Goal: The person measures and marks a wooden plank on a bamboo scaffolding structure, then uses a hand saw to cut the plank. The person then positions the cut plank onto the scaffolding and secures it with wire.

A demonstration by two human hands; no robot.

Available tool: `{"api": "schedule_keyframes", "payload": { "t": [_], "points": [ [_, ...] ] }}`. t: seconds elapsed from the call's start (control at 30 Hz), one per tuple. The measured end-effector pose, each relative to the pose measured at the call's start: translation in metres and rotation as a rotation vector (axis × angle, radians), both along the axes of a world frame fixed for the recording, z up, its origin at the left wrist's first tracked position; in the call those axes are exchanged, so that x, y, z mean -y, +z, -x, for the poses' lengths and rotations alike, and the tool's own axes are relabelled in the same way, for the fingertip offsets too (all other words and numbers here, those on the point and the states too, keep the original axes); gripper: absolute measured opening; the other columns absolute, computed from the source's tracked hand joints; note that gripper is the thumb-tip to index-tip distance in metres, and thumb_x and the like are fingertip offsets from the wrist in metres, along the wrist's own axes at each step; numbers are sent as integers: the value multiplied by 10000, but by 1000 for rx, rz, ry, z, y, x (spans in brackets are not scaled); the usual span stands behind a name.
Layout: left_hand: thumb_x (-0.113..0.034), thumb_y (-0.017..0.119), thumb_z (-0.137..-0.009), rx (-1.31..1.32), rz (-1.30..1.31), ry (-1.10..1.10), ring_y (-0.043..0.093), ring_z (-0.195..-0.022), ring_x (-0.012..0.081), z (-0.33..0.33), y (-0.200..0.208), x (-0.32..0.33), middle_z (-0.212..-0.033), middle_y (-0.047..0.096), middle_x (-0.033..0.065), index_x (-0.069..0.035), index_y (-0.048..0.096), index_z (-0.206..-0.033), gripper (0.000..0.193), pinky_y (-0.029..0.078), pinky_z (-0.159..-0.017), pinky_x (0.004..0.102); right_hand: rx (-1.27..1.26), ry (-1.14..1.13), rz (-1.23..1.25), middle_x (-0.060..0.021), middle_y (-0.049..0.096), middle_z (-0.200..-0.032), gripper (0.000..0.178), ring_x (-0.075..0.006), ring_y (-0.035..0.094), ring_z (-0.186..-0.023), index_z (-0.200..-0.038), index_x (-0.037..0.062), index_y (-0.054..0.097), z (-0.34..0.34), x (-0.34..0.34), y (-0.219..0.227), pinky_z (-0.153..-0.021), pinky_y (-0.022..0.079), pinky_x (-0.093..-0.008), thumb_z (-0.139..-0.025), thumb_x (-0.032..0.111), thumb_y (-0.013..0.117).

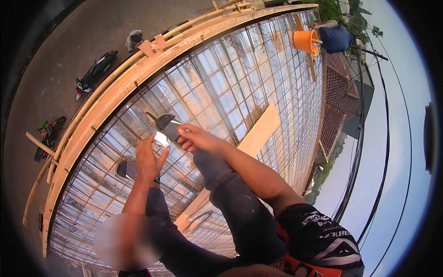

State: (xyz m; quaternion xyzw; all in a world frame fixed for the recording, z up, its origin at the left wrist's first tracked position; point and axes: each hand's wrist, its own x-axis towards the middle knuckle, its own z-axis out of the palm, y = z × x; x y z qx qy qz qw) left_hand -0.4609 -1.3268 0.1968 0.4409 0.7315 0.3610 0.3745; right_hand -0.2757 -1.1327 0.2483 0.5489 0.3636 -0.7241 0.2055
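My left hand [146, 159] is raised above the bar grid, thumb and fingers around a small bright white thing [161, 139]. Glare hides what kind of thing it is. Close by on the right, my right hand [199, 138] hovers beside the white thing and in front of my shin. Its fingers are loosely bent and apart, with nothing visible in them. Beneath both hands runs a grid of thin steel bars [221, 95] over shiny, pale sheeting. My dark shoes [165, 121] stand on the grid, one beyond the hands, the other left of my left wrist.
A long wooden plank [259, 131] lies across the grid to the right. Timber edging [107, 111] and bamboo poles border the left side, above a road with parked motorbikes [96, 69]. At the far right, another person [334, 38] bends beside an orange bucket [304, 41].
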Motion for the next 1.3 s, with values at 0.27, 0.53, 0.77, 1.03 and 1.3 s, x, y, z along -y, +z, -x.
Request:
{"api": "schedule_keyframes", "payload": {
  "t": [0.27, 0.53, 0.77, 1.03, 1.3],
  "points": [
    [-414, 903, -893, 98, -22, -129, 635, -1159, 333, -17, -4, -90, -1211, 703, 157, -32, 610, -1389, 692, 479, -1012, 462, -165, -173, 143, -43, 663, -1184, 476, -178, 675, -954, -1445, 149, 609, 11, -58, -52, -740, 556, -341, -1082, 445, 695],
    [-596, 919, -842, 805, -100, -389, 644, -1046, 197, 79, 33, -169, -1094, 691, 75, -48, 648, -1174, 696, 511, -981, 370, 448, 321, -1210, -193, 691, -923, 495, -331, 655, -834, -1104, -22, 708, -127, -194, -217, -770, 519, -464, -974, 449, 792],
    [-667, 996, -668, 911, -872, -440, 693, -799, 293, 74, 76, -203, -940, 673, 139, -14, 554, -1057, 879, 533, -742, 394, 440, 576, -1542, -167, 725, -1333, 539, -343, 671, -1290, -1319, 115, 726, -117, -251, -244, -1064, 518, -513, -957, 506, 807],
    [-649, 1012, -635, 952, -745, -633, 699, -734, 277, 44, 69, -198, -865, 668, 111, -13, 561, -1053, 885, 555, -773, 379, -18, 80, -1644, -171, 791, -1154, 443, -273, 746, -1104, -1243, 9, 757, -14, -301, -286, -992, 577, -402, -979, 353, 848],
    [-661, 1024, -586, 937, -503, -603, 705, -724, 262, 58, 75, -186, -815, 664, 78, -21, 580, -1031, 897, 576, -851, 366, -61, -190, -1569, -89, 811, -983, 332, -167, 746, -894, -1111, 4, 790, -15, -323, -322, -866, 583, -324, -987, 306, 851]
  ]
}}
